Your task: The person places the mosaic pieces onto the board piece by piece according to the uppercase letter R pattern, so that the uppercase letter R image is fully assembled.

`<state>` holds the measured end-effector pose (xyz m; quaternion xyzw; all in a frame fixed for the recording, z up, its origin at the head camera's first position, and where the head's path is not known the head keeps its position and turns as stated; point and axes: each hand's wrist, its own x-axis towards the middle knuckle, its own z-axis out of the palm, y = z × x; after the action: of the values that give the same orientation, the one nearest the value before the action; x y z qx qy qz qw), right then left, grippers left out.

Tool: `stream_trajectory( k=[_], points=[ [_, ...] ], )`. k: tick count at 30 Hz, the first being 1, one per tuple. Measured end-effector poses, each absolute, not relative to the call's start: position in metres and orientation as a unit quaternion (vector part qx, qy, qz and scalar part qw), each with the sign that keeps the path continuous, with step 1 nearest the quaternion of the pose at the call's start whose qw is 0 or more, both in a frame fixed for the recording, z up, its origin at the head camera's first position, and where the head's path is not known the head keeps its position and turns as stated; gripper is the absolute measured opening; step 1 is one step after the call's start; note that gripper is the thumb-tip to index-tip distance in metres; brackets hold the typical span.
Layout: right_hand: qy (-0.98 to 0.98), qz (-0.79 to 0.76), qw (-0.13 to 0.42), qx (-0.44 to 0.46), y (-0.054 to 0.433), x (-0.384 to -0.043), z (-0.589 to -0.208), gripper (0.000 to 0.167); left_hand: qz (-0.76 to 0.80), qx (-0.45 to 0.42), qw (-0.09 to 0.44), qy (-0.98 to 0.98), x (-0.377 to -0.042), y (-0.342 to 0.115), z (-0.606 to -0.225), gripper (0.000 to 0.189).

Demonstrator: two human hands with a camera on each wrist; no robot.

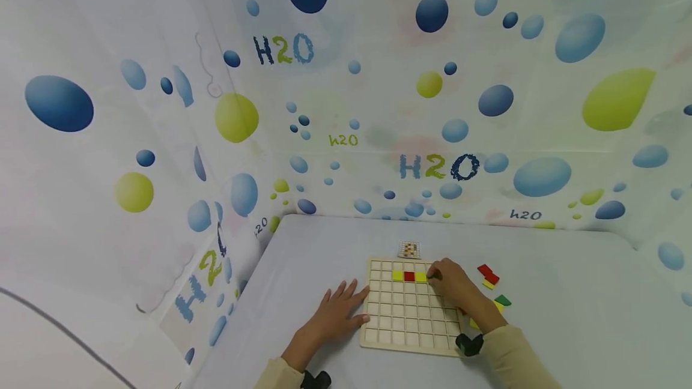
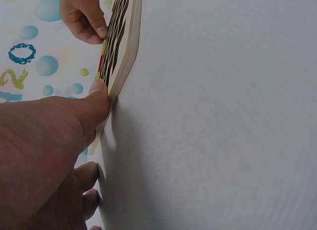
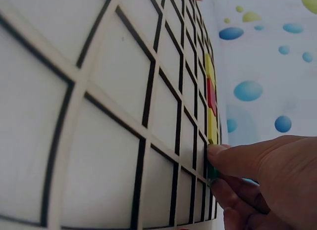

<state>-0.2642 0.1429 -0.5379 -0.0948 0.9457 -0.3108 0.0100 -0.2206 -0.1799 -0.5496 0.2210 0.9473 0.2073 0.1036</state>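
Note:
A wooden grid board [image 1: 397, 321] lies on the table. Near its far edge, a yellow tile [image 1: 397, 275], a red tile [image 1: 409, 277] and another yellow tile [image 1: 420, 277] sit side by side in one row. My right hand [image 1: 453, 284] is at the right end of that row, and its thumb and fingers pinch a green tile [image 3: 213, 171], mostly hidden, at the cell beside the yellow one. My left hand [image 1: 337, 315] rests on the table with fingers spread, its thumb and index finger touching the board's left edge.
Beyond the board lies a small card with a printed pattern [image 1: 409, 250]. Right of the board are loose tiles: red ones [image 1: 485, 269], a yellow one [image 1: 488, 284], a green one [image 1: 503, 300] and more yellow beside the right forearm. A patterned curtain [image 1: 378, 107] hangs behind the table.

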Motion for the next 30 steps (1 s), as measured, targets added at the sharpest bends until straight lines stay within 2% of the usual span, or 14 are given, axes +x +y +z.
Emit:
stream_trajectory(
  k=[18,21,30],
  points=[
    [0.948,-0.304,0.012,-0.091,0.153,-0.267,-0.545,0.008,0.199,0.221,0.098,0.950,-0.223,-0.178,-0.553,0.070],
    [0.950,-0.306,0.014,-0.067,0.161,-0.264,-0.539,0.015,0.199,0.220,0.100,0.950,-0.223,-0.178,-0.554,0.071],
    [0.966,-0.251,-0.030,0.049,0.208,-0.258,-0.532,0.044,0.200,0.219,0.103,0.949,-0.221,-0.177,-0.550,0.070]
  ],
)
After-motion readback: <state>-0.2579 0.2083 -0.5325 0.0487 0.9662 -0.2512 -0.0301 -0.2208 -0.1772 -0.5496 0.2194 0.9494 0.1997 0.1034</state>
